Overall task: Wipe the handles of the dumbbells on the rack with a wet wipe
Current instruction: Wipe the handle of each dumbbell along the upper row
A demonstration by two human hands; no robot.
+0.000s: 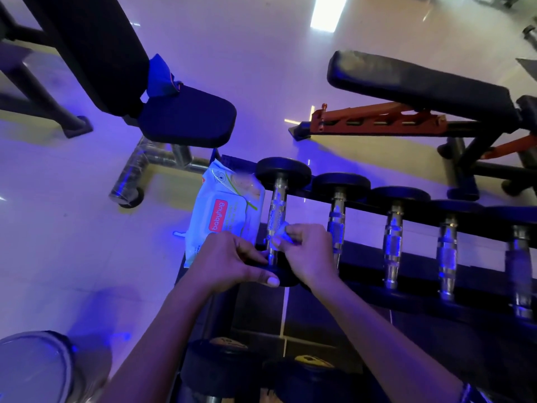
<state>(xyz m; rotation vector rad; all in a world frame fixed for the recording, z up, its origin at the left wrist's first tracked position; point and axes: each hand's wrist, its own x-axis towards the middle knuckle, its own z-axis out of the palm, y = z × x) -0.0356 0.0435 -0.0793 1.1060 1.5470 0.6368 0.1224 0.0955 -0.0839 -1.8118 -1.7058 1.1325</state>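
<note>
You are at the start, by my reading: your right hand (305,257) has its fingers curled round the wet wipe (280,235), pressing it to the near part of the handle (277,207) of the first dumbbell (283,171) at the left end of the rack (415,269), while your left hand (232,263) grips that dumbbell's near head. The other handles (392,242) to the right are, I judge, left to do. The wipe pack (223,210) lies at the rack's left edge, just beside.
</note>
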